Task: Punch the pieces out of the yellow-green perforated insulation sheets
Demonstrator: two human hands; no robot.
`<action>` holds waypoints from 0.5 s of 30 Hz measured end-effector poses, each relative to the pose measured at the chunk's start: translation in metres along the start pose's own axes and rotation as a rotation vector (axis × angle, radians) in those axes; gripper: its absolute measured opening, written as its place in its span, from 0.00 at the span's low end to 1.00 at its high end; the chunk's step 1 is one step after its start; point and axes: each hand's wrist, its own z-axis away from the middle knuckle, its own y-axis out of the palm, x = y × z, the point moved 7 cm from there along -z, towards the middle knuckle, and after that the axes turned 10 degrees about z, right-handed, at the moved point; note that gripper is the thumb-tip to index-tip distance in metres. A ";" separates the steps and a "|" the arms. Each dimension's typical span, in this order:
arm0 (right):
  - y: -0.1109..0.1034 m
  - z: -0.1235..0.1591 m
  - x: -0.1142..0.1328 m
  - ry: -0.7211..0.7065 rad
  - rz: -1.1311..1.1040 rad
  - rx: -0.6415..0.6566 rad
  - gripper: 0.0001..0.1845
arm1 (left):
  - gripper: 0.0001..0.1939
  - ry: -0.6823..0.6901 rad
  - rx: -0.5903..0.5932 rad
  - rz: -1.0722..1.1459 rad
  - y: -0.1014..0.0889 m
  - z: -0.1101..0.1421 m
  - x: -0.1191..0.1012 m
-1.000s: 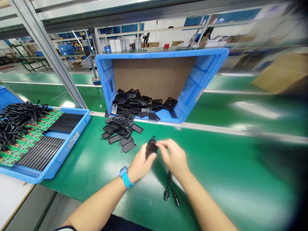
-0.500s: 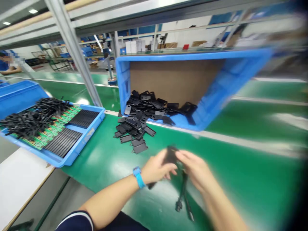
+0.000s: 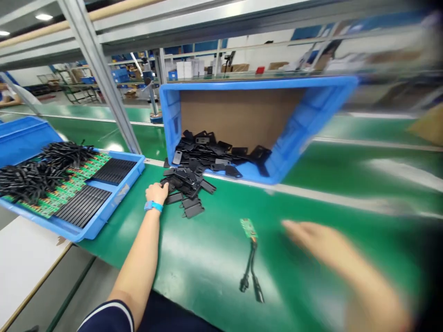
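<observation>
My left hand (image 3: 157, 192), with a blue watch on the wrist, reaches to the left edge of a pile of black plastic covers (image 3: 194, 210). Its fingers are curled down at the pile, and what they grip is hidden. A small green circuit board (image 3: 248, 228) lies on the green table, its two black cables (image 3: 252, 265) with connector ends pointing toward me. To the right of the board, apart from it, my right hand (image 3: 308, 235) is blurred by motion. Its fingers look stretched out, with nothing visible in them.
Behind the pile, a blue crate (image 3: 259, 85) lies on its side, more black covers spilling from it. At left, a blue tray (image 3: 119, 198) holds cabled green boards and rows of black strips. A metal post (image 3: 100, 78) rises between them; a rail crosses overhead.
My hands have separated. The left moved up and left to the pile, the right moved right. The board with its cables now lies on the table; the black piece between my hands is gone from there.
</observation>
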 end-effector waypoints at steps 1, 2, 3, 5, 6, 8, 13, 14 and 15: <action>0.013 0.008 0.003 0.043 0.089 0.130 0.20 | 0.13 -0.006 0.006 0.026 0.001 -0.001 0.002; 0.030 0.016 0.004 0.102 0.195 0.277 0.19 | 0.11 -0.008 0.000 0.064 0.001 -0.002 0.003; 0.044 0.021 0.007 0.155 0.301 0.371 0.18 | 0.11 -0.007 -0.020 0.113 -0.001 -0.001 0.002; 0.062 0.023 0.014 0.229 0.432 0.422 0.16 | 0.10 0.004 -0.071 0.250 -0.007 0.004 -0.004; 0.068 0.022 0.019 0.241 0.445 0.412 0.15 | 0.09 0.017 -0.083 0.338 -0.008 0.009 -0.009; 0.073 0.020 0.028 0.231 0.415 0.404 0.13 | 0.10 0.044 -0.028 0.534 -0.001 0.025 -0.022; 0.065 0.024 0.053 0.278 -0.060 0.395 0.13 | 0.15 -0.004 0.469 0.899 0.058 0.108 -0.050; 0.065 0.025 0.058 0.305 -0.201 0.397 0.14 | 0.18 -0.033 0.612 0.928 0.072 0.128 -0.053; 0.065 0.027 0.063 0.327 -0.321 0.401 0.15 | 0.21 -0.064 0.753 0.944 0.084 0.148 -0.056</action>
